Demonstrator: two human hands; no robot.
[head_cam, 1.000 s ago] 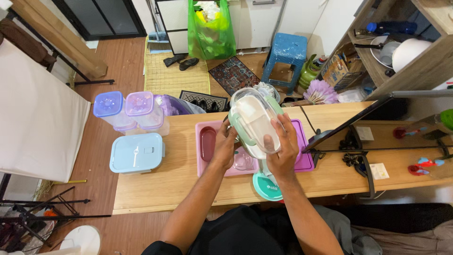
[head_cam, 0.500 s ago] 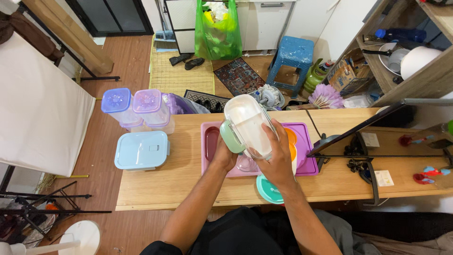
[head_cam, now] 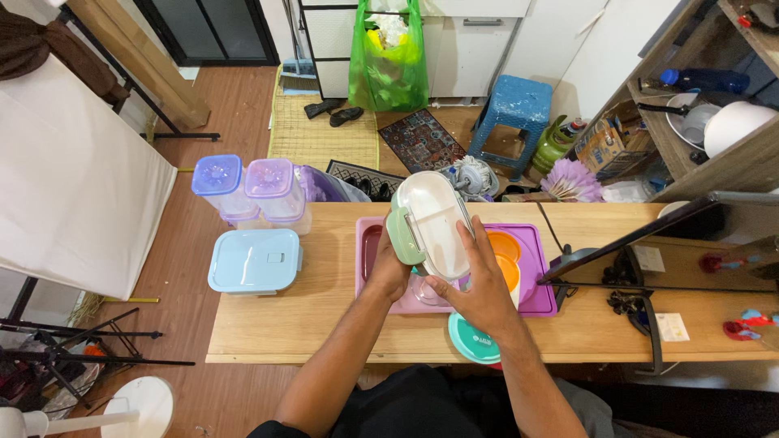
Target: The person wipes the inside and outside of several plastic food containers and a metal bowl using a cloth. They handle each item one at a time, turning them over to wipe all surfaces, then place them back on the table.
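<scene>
Both hands hold a white oval lunch box point(head_cam: 434, 223) with pale green clips, tilted up above the wooden table point(head_cam: 316, 324). My left hand point(head_cam: 389, 272) grips its lower left side near a green clip. My right hand point(head_cam: 479, 288) is spread against its lower right side. Under the box lies a pink tray point(head_cam: 367, 243) and beside it a purple tray point(head_cam: 535, 259) with an orange bowl point(head_cam: 505, 253). A clear plastic piece point(head_cam: 422, 288) rests on the pink tray below my hands. A teal round lid point(head_cam: 469, 339) sits at the table's near edge.
A light blue square container point(head_cam: 256, 259) lies at the table's left end, with two tall clear canisters point(head_cam: 247, 191) with blue and purple lids behind it. A black stand point(head_cam: 625, 276) crosses the right side. A blue stool point(head_cam: 507, 105) and green bag point(head_cam: 388, 57) are on the floor beyond.
The lunch box has turned and tipped further between my hands, its flat white face now toward me. My right hand slid lower on it, uncovering the orange bowl.
</scene>
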